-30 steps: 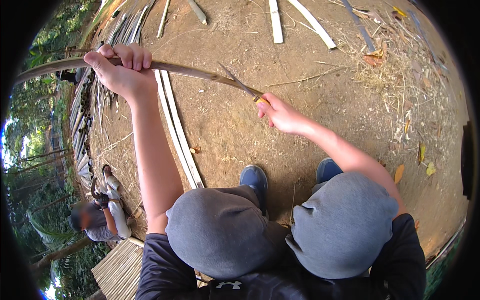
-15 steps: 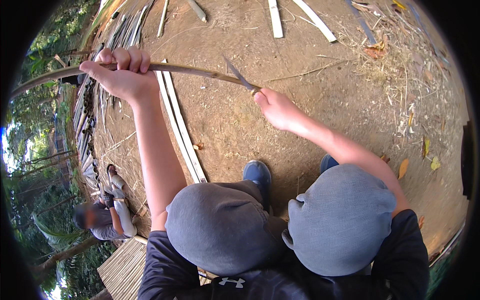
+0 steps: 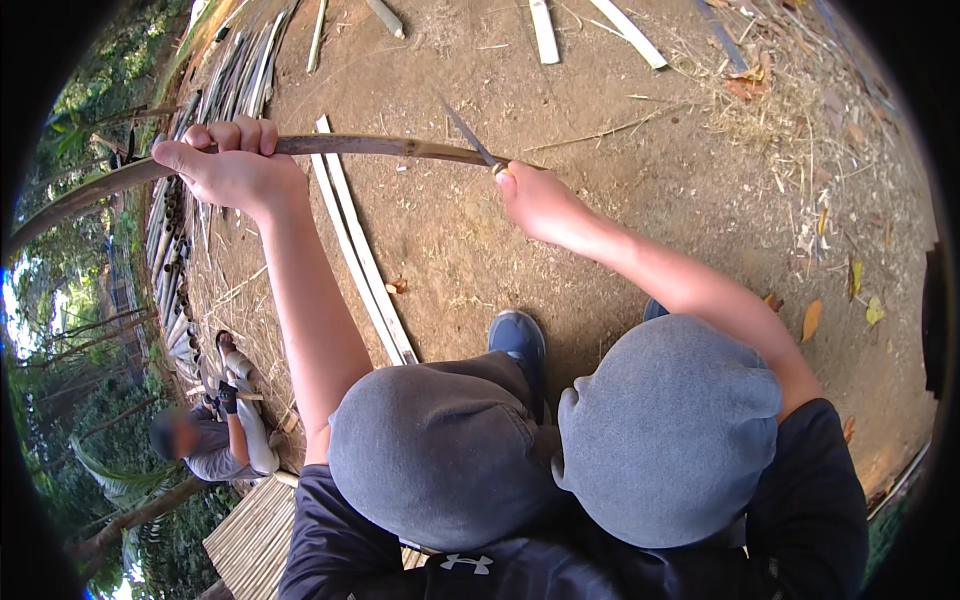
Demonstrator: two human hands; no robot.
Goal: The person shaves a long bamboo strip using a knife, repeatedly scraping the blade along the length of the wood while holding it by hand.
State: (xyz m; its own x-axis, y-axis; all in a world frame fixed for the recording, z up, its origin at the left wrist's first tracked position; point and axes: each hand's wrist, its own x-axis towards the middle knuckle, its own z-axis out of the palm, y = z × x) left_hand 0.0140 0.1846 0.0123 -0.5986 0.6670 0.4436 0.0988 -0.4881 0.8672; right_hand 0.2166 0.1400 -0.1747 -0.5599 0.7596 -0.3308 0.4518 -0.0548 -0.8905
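My left hand (image 3: 232, 170) is wrapped round a long brown bamboo strip (image 3: 350, 146), which bends down toward the left rim of the view. In my right hand (image 3: 540, 202) is a knife (image 3: 466, 131), gripped by its handle. Its narrow blade points up and to the left, crossing the strip close to the right end. Part of that end is hidden at my right hand, and the handle is mostly covered by my fingers. Both arms reach out ahead of my knees.
Two pale split strips (image 3: 362, 255) lie on the dirt below my left hand. More pale pieces (image 3: 543, 32) lie farther ahead. Bamboo poles (image 3: 170, 250) are piled at left, near a seated person (image 3: 225, 440). Dry straw and leaves (image 3: 750, 125) cover the ground at right.
My left hand has shifted slightly left with the bamboo strip, which now shows a broader face. My right hand and the knife have moved a little left.
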